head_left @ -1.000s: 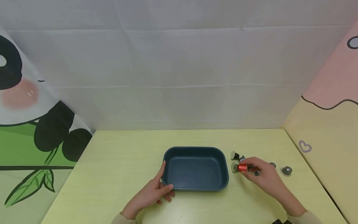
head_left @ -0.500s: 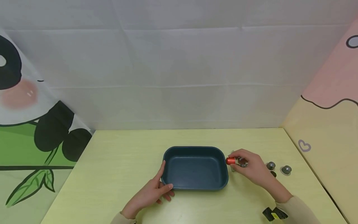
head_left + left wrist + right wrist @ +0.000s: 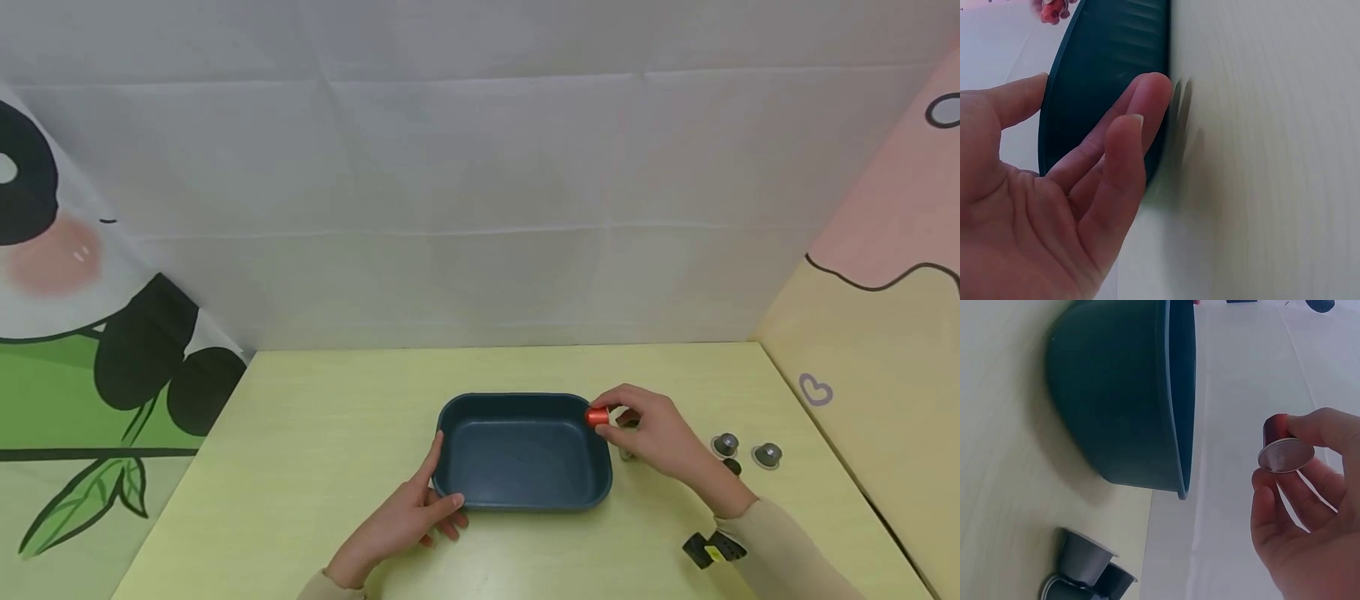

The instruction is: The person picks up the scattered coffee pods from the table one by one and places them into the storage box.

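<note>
My right hand (image 3: pixel 654 432) pinches a red coffee capsule (image 3: pixel 597 416) between thumb and fingers, over the upper right rim of a dark blue rectangular tray (image 3: pixel 525 505). In the right wrist view the red capsule (image 3: pixel 1276 427) is tilted, its silver foil lid facing the camera. At the tray's lower left corner rests my left hand (image 3: pixel 405 515), its fingers touching the rim and outer wall from outside. In the left wrist view the fingers (image 3: pixel 1126 169) lie loosely bent along the tray wall (image 3: pixel 1116 56).
Two grey capsules (image 3: pixel 767 455) and a dark capsule (image 3: pixel 732 467) lie right of my right hand on the pale yellow table (image 3: pixel 300 417). Several more capsules (image 3: pixel 1084 557) sit beside the tray, mostly hidden under that hand in the head view. A white backdrop (image 3: pixel 480 208) stands behind.
My right hand has lifted the red capsule off the table among the others and carried it left and away from me to the tray's right rim. The left hand and tray stay put.
</note>
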`<state>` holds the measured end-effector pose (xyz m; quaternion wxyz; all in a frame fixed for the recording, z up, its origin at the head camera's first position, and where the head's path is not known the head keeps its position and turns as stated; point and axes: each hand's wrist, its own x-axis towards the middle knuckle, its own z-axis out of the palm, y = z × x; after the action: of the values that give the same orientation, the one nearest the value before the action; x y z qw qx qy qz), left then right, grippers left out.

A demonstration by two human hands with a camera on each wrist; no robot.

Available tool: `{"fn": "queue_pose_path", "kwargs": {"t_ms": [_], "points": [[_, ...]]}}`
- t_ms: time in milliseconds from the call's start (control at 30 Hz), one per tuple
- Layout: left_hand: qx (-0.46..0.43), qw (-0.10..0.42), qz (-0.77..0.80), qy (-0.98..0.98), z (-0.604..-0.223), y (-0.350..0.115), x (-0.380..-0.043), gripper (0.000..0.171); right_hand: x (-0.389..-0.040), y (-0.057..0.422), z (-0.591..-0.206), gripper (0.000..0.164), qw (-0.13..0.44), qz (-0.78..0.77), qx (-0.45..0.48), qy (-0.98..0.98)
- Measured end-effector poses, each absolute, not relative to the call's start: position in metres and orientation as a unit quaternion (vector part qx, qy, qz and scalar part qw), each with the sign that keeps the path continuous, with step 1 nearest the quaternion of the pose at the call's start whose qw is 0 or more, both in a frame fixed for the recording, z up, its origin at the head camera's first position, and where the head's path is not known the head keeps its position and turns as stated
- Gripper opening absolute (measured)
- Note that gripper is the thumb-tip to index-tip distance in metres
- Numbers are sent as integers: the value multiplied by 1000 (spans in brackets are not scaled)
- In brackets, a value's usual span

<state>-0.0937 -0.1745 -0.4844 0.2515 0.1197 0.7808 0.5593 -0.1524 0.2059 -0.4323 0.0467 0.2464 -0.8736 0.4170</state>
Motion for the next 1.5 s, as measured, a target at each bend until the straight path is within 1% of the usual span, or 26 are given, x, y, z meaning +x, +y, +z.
{"fn": "queue_pose_path", "kwargs": {"t_ms": [267, 667, 967, 1233, 1500], "points": [[119, 248, 552, 787, -485, -175, -93, 92, -164, 193, -429, 26, 50, 410, 262, -872], [114, 248, 551, 788, -484, -176, -93, 91, -187, 172, -428, 24, 17, 446, 268, -854], [113, 252, 555, 784, -486, -176, -94, 92, -200, 152, -425, 24, 8, 450, 264, -853], [122, 247, 548, 790, -488, -176, -95, 92, -210, 138, -421, 26, -7, 494, 253, -832], [120, 249, 548, 789, -488, -176, -95, 93, -219, 121, -431, 26, -14, 518, 260, -815]]}}
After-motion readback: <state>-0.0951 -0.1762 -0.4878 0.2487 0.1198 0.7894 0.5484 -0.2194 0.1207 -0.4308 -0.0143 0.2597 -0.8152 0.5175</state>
